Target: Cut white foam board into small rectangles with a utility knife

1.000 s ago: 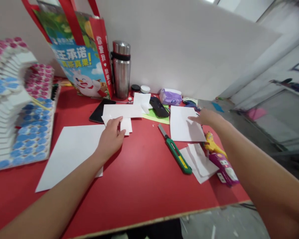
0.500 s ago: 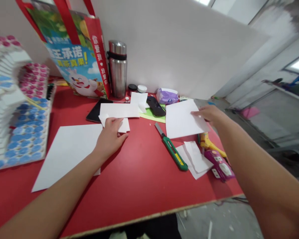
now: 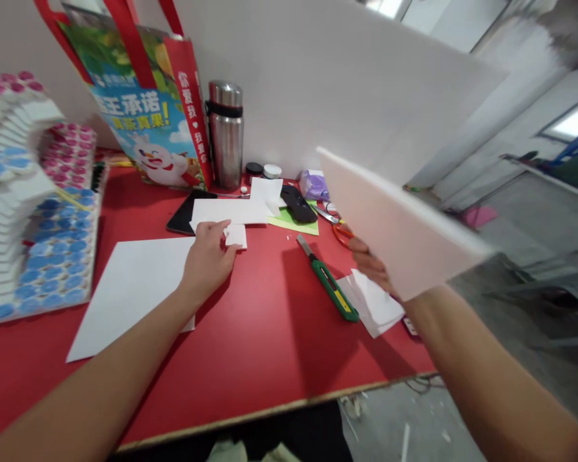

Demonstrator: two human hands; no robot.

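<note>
My right hand [image 3: 372,264] holds a stiff white board [image 3: 399,224] up off the table's right side, tilted and blurred. Its fingers grip behind the board, partly hidden. My left hand [image 3: 208,258] rests by small white paper pieces [image 3: 236,236], thumb and forefinger apart, the fingertips touching or just over them. A long white strip [image 3: 228,210] lies just beyond. Under my left wrist is a large white sheet [image 3: 133,282]. Between the hands lies a green utility knife [image 3: 331,285], blade out. Orange-handled scissors [image 3: 340,230] show beside the board.
On the red table [image 3: 260,327] stand a steel flask [image 3: 228,144] and a colourful bag [image 3: 149,122]. Trays of blue and pink round pieces [image 3: 52,256] fill the left. A black mouse-like object [image 3: 298,204], purple pack [image 3: 314,185] and folded white papers [image 3: 376,301] lie rightward.
My right hand has lifted the white board from the table and tilted it up, uncovering the scissors. My left hand has shifted slightly left.
</note>
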